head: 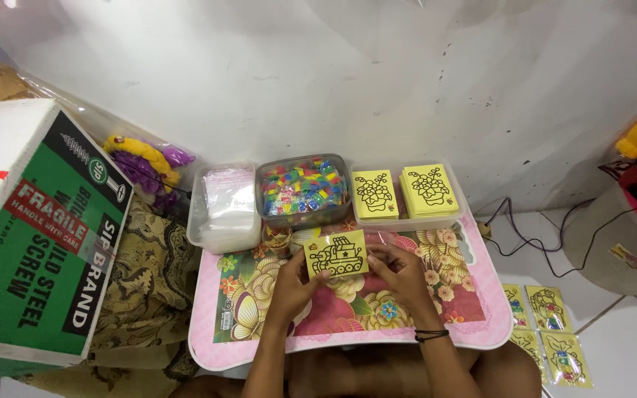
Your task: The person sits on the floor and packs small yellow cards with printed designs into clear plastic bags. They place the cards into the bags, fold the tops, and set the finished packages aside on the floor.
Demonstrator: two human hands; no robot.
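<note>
My left hand [294,282] and my right hand [401,273] together hold a yellow card [336,254] with a black line drawing of a boat, just above a small pink table with a flower pattern [348,302]. A clear plastic sleeve [383,239] lies under my right hand's fingers, behind the card. A black band sits on my right wrist.
At the table's back stand a tray of clear bags [224,206], a box of coloured packets [304,189] and a tray with two stacks of yellow flower cards [407,193]. A green cardboard box [38,236] is at the left. Packed cards [551,324] lie on the floor at right, near cables.
</note>
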